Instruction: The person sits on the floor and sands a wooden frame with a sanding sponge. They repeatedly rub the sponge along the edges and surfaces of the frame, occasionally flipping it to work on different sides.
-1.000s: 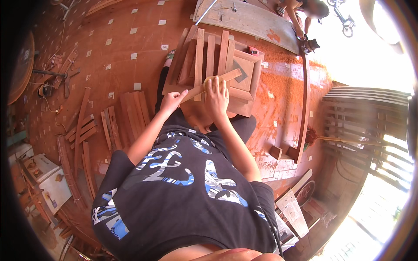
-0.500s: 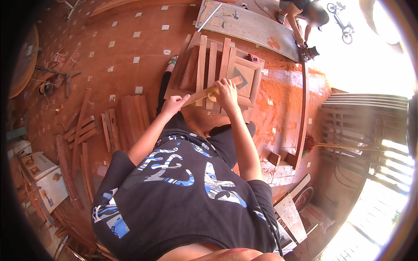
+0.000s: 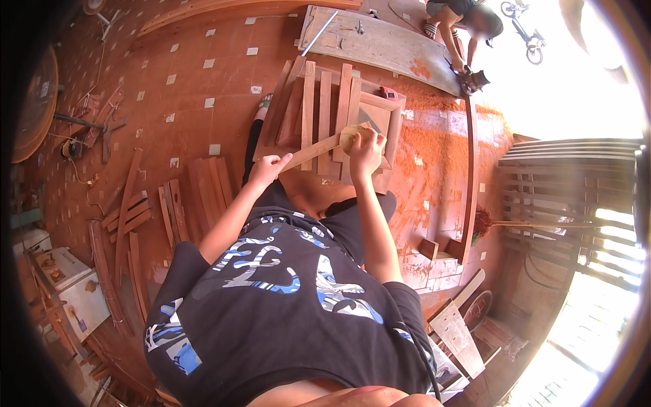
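Note:
A thin wooden strip (image 3: 313, 152) lies slanted over the near side of a stack of boards, its near end pinched in my left hand (image 3: 268, 168). My right hand (image 3: 366, 152) is closed around a round, yellowish sanding disc (image 3: 348, 138), pressed over the strip's far end. The fingers partly cover both the disc and that end. Beyond my hands, several more wooden strips (image 3: 325, 112) lie side by side on a framed wooden panel (image 3: 386, 112). A small red and black tool (image 3: 388, 93) rests at the panel's far right corner.
Several loose boards (image 3: 207, 186) lie on the dusty tiled floor to my left. A long grey plank (image 3: 380, 51) lies ahead. At the far right another person (image 3: 464, 27) bends over a power tool (image 3: 475, 83) on a long beam (image 3: 471, 176). Slatted wooden frames (image 3: 563, 190) stand at right.
My right hand has slid along the strip, away and to the right, and its wrist has turned so that more of the disc shows. My left hand keeps its hold on the near end.

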{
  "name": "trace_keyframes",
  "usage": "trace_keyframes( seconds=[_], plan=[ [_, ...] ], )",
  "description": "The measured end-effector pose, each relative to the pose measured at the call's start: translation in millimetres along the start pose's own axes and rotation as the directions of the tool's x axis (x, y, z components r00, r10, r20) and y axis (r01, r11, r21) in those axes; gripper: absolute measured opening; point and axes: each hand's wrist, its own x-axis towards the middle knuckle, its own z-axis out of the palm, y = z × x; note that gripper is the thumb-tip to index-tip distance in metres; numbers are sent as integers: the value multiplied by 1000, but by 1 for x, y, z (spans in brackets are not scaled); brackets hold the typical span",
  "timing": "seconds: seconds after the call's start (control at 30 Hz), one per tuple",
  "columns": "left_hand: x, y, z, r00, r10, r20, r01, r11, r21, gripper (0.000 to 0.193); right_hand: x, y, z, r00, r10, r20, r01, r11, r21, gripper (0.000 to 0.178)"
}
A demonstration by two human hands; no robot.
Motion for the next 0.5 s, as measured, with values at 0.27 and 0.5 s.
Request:
trace_keyframes(
  seconds=[0.27,0.5],
  plan=[
    [0,0,-2,1000,-5,17,5,1000,13,70,-20,-4,5,982,82,170,-60,990,-128,50],
    [3,0,-1,999,-26,18,26,1000,2,70,-7,6,2,911,-383,154,411,880,-241,52]
  ],
)
